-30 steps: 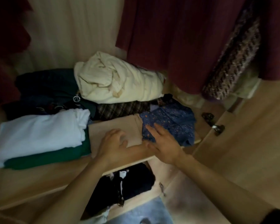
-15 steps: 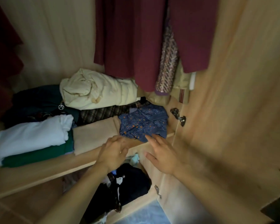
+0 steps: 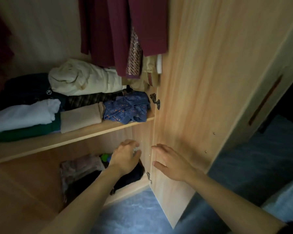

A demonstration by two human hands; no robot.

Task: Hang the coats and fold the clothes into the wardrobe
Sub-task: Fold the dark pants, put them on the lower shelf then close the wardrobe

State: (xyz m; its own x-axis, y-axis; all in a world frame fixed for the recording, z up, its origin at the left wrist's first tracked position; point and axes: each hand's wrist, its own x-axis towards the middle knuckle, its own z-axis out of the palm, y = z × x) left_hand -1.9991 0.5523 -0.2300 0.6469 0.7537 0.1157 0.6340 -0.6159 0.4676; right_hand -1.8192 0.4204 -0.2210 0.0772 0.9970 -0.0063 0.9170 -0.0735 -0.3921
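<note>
With folded clothes [image 3: 79, 118] stacked on the shelf [image 3: 71, 141] and coats [image 3: 118, 31] hanging above, both hands, left [image 3: 125, 157] and right [image 3: 171, 163], are loose-fingered and empty, so swinging the wardrobe door [image 3: 201, 81] closed seems next.

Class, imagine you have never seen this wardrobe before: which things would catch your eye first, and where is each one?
Dark red coats hang at the top, above a shelf packed with folded clothes, where a cream bundle sits on the pile and a blue patterned garment lies at the right end. Below the shelf, the left hand and right hand reach forward, either side of the open door's edge.
</note>
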